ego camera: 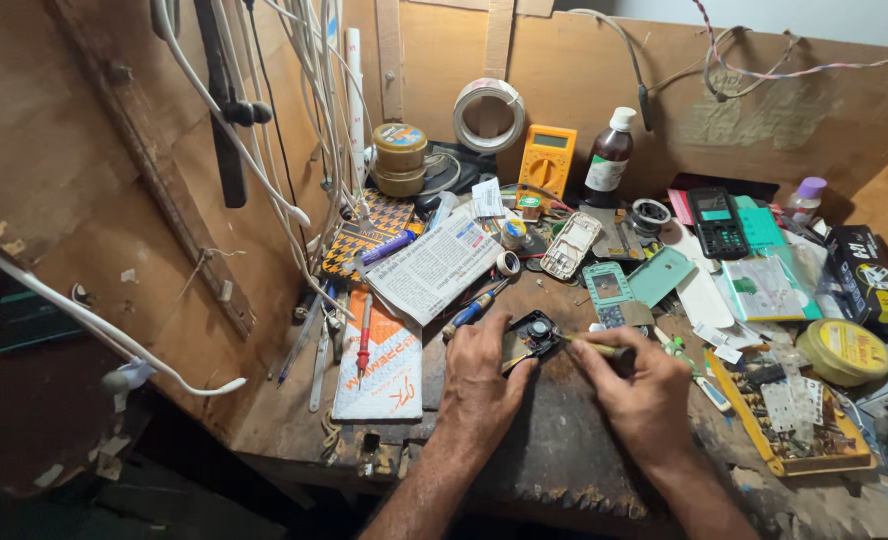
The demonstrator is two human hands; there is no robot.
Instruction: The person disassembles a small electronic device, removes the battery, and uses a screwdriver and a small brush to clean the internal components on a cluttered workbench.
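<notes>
1. Both forearms came in over the worn near edge of the workbench (564,470), where the wood was chipped and dark, leaving the person a small working patch among the clutter.
2. His left hand (479,375) lay flat and curled over the left side of a small black phone part (532,338), fingers closed down on it, apparently to pin it against the bench so it would not slide.
3. His right hand (644,395) was closed around a yellow-handled screwdriver (596,348), gripped low and held nearly level, its tip meeting the part's round centre.
4. That part sat between the two hands, just in front of them.
5. Beyond it lay a teal phone shell (609,290), a folded newspaper sheet (434,265), a blue-handled screwdriver (474,310) and a yellow multimeter (547,158), all within easy reach.
</notes>
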